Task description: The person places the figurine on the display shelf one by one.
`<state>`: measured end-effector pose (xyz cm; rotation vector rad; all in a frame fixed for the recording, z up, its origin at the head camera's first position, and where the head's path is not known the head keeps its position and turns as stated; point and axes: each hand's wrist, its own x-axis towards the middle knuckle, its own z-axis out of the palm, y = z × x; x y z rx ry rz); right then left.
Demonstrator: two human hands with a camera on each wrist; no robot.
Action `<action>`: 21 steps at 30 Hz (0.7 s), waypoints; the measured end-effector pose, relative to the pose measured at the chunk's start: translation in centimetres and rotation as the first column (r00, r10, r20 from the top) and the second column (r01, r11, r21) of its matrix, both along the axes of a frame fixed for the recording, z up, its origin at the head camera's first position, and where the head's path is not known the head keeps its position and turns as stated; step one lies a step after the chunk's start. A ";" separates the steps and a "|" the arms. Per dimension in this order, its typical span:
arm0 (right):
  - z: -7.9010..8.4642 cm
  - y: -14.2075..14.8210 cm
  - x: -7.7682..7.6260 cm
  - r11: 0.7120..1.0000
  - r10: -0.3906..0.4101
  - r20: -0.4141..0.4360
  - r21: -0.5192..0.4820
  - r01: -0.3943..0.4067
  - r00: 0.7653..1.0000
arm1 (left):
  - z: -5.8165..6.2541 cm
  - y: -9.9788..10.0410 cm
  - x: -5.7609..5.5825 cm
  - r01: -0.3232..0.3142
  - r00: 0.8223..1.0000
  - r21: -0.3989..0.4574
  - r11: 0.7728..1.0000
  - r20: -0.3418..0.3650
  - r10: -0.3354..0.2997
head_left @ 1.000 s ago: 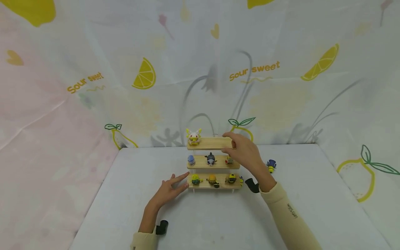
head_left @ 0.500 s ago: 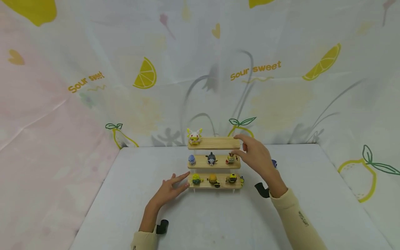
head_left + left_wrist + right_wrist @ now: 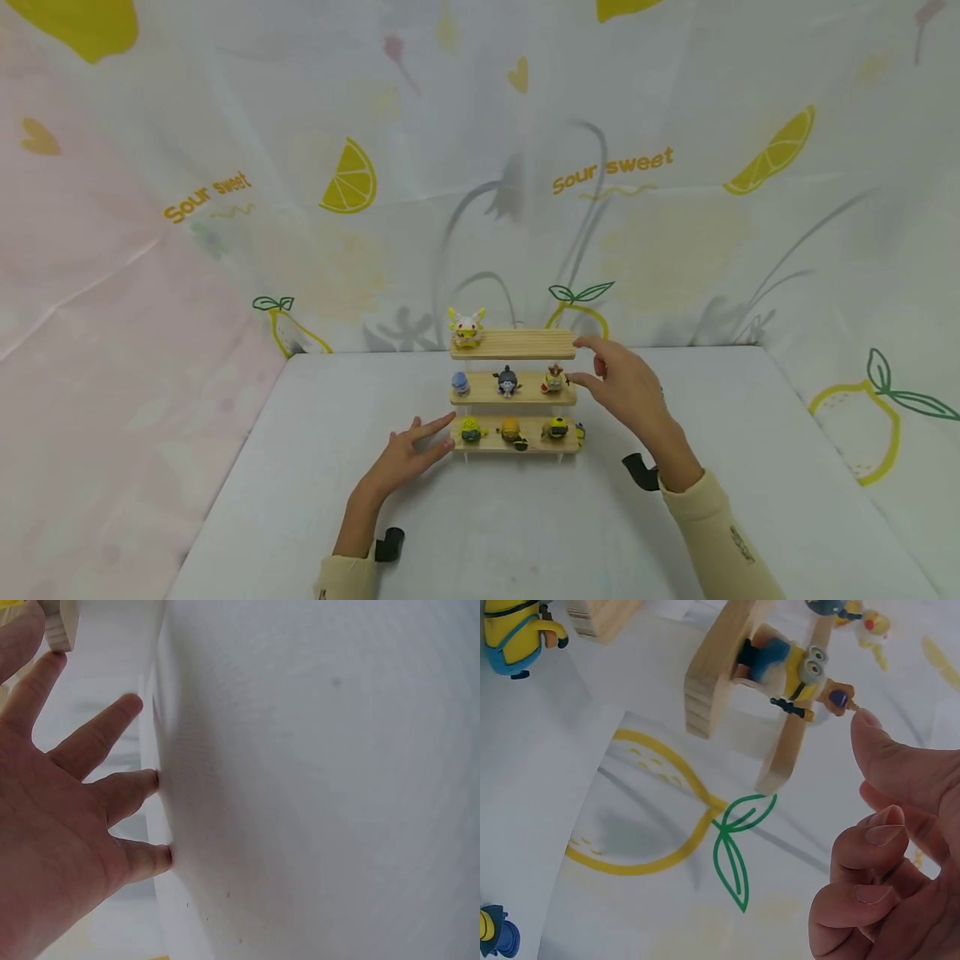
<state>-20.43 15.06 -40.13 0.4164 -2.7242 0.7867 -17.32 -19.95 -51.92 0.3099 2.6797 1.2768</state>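
Observation:
A three-tier wooden display stand [image 3: 525, 343] holds small toy figures. My left hand [image 3: 405, 458] has its fingers spread, thumb and forefinger at the left end of the bottom board; in the left wrist view its lower fingertips [image 3: 161, 857] meet the white cloth. Beside the stand's right end is my right hand [image 3: 628, 387], holding nothing, forefinger and thumb apart and other fingers bent. In the right wrist view its thumb tip is right by the hat of a minion figure [image 3: 804, 671] on the middle board. A white, yellow-eared figure [image 3: 467, 327] sits top left.
Three figures stand on each lower board, among them an orange one [image 3: 511, 429]. Another minion [image 3: 516, 637] stands on the table off the bottom board's right end. A blue-hatted figure [image 3: 496, 931] is farther right, mostly hidden behind my right hand in the head view.
My right hand has drawn back rightward and slightly down from over the top board's right end, uncovering the hatted minion on the middle board. The left hand has stayed in place.

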 end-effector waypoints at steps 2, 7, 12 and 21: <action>-0.3 0.2 0.2 1.000 0.003 0.005 0.001 -0.003 1.000 | 0.0 0.0 0.0 0.001 1.000 0.000 1.000 -0.001 -0.001; -1.3 0.7 0.6 1.000 0.000 0.038 0.021 -0.001 0.999 | 0.0 0.0 0.0 0.010 1.000 0.005 1.000 -0.010 -0.010; -2.4 1.3 1.0 1.000 -0.003 0.054 0.031 0.002 0.999 | 0.1 0.0 0.0 0.016 1.000 0.013 1.000 -0.017 -0.016; -4.2 1.8 1.9 0.999 -0.001 0.088 0.042 -0.002 0.996 | 0.1 0.1 0.1 0.008 1.000 0.015 1.000 -0.007 -0.008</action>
